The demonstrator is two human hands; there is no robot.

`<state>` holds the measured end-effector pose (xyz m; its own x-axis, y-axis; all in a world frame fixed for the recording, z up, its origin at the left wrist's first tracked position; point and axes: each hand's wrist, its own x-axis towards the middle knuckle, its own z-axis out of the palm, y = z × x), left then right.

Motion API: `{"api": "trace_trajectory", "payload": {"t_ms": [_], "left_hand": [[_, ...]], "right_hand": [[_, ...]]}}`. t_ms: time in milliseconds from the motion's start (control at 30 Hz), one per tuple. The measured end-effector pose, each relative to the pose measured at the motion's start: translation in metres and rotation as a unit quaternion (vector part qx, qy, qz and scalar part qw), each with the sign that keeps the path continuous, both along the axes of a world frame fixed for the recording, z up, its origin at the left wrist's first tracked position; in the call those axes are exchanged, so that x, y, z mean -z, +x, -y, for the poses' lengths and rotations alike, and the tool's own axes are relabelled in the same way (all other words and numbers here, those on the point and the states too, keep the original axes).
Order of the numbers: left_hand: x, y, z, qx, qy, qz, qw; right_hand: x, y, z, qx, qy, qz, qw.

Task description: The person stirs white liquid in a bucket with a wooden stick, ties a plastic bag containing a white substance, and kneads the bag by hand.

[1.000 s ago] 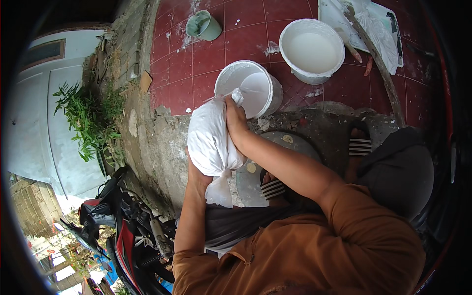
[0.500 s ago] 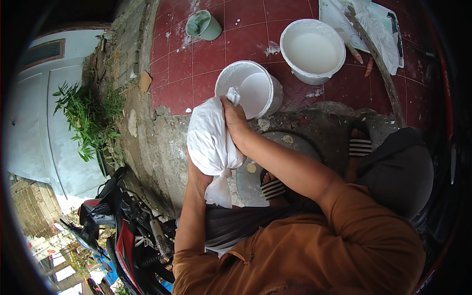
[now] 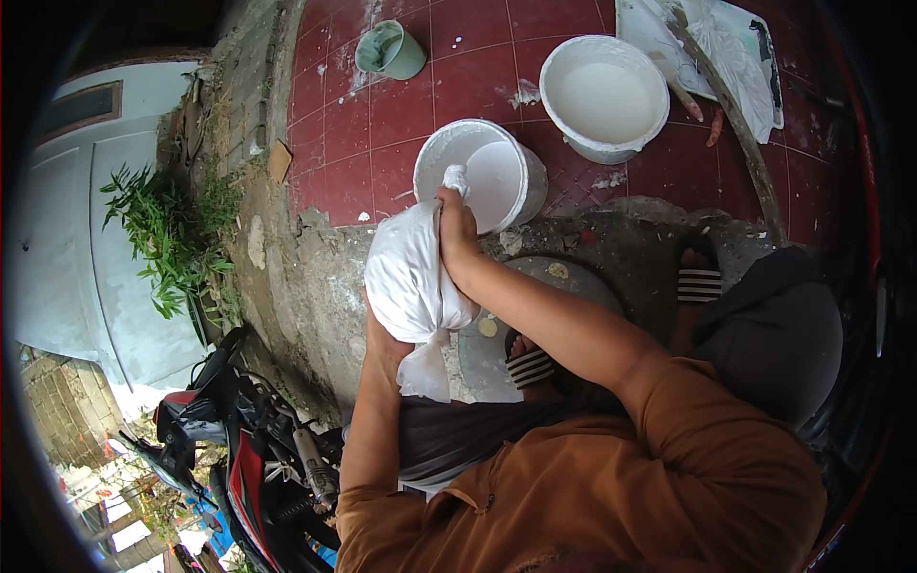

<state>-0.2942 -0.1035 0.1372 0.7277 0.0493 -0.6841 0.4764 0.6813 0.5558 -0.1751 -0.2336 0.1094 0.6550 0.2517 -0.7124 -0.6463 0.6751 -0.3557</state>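
A full, bulging white plastic bag (image 3: 406,272) hangs tilted over the near rim of a white bucket (image 3: 538,186) with white liquid in it. Its narrow, bunched mouth points toward the bucket. My right hand (image 3: 458,229) grips the bag by its right side, close to the mouth. Supporting the bag from below and behind, my left hand (image 3: 384,346) has its fingers hidden beneath it. A loose tail of plastic trails from the bag's near end. Whether anything flows from the mouth cannot be made out.
A second white bucket (image 3: 604,100) of pale liquid stands farther right on red tiles. A green pail (image 3: 392,50) is at the far left. A wooden stick (image 3: 731,119) leans across a white tray (image 3: 635,29) with plastic on it. A motorbike (image 3: 253,468) is parked at the near left.
Both hands stay on the bag. My right hand and the bag's mouth shift very slightly; the view moves a little.
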Motion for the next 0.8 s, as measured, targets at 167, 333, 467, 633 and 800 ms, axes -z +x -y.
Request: {"api": "trace_trajectory", "payload": {"t_ms": [167, 333, 467, 633, 800], "left_hand": [[-0.008, 0.003, 0.008, -0.016, 0.017, 0.012, 1.0], [-0.018, 0.008, 0.02, -0.03, 0.005, 0.007, 1.0], [-0.014, 0.005, 0.012, 0.015, -0.05, 0.021, 0.998], [-0.019, 0.002, 0.021, 0.045, 0.01, 0.036, 0.998], [-0.033, 0.001, 0.038, 0.186, 0.259, 0.15, 0.936]], "right_hand": [[0.011, 0.003, -0.005, -0.008, -0.043, -0.006, 0.999], [0.0, 0.004, -0.002, -0.003, -0.052, 0.0, 0.999], [-0.001, 0.004, -0.004, -0.013, -0.032, 0.024, 0.999], [-0.017, 0.005, 0.005, 0.029, 0.015, 0.035, 0.999], [0.02, 0.009, -0.02, 0.038, -0.037, 0.115, 0.992]]}}
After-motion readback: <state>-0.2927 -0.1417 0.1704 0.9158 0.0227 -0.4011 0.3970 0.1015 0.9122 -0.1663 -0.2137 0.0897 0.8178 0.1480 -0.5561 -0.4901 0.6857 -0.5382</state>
